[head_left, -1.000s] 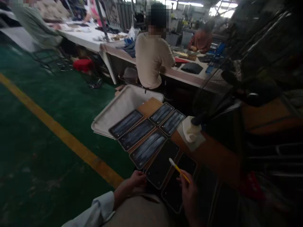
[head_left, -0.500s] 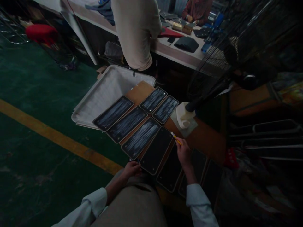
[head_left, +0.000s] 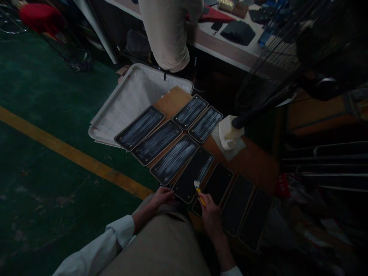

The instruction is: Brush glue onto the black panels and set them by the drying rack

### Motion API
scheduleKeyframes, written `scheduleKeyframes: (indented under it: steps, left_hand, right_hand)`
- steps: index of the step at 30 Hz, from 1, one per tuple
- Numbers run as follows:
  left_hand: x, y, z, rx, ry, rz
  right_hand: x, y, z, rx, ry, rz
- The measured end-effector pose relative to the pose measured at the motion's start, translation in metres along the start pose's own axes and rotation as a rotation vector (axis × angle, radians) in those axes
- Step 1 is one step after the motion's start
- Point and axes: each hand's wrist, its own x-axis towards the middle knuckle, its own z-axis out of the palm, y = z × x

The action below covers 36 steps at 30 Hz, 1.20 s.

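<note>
My right hand (head_left: 211, 214) grips the yellow handle of a small brush (head_left: 197, 185). Its pale bristles rest on a black rounded panel (head_left: 186, 180), at the near end of a white streak along the panel's right side. At the near left corner of that panel, my left hand (head_left: 163, 197) has its fingers closed at the edge. White brushed streaks cover a neighbouring panel (head_left: 174, 159) and several others beyond it. To the right lie dark panels without streaks, among them one (head_left: 238, 203); my right hand partly covers the nearest.
A brown board (head_left: 258, 165) carries the panels and a cut-open white plastic jug (head_left: 228, 132). Behind stands a large white bin (head_left: 115, 111). A co-worker (head_left: 163, 34) is at a bench beyond. A fan (head_left: 267, 73) stands at the right.
My right hand has drawn the brush toward me along the panel, and a white streak now shows on it. My left hand stays at the corner. The view has shifted slightly.
</note>
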Motion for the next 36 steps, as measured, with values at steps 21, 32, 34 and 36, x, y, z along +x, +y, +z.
scheduleKeyframes:
  steps: [21, 32, 34, 36]
  left_hand:
    - [-0.001, 0.0, -0.004, 0.026, -0.021, 0.041]
    - [-0.006, 0.008, -0.005, 0.035, -0.021, 0.025]
    - [-0.006, 0.007, -0.005, 0.053, -0.022, 0.027]
    - [-0.004, 0.006, -0.005, 0.058, -0.024, 0.029]
  right_hand:
    - [0.12, 0.037, -0.02, -0.128, 0.143, -0.062]
    - [-0.028, -0.027, 0.016, 0.108, -0.207, -0.052]
    - [-0.012, -0.027, 0.007, 0.18, -0.15, -0.003]
    - [0.019, -0.019, -0.004, 0.182, -0.034, -0.003]
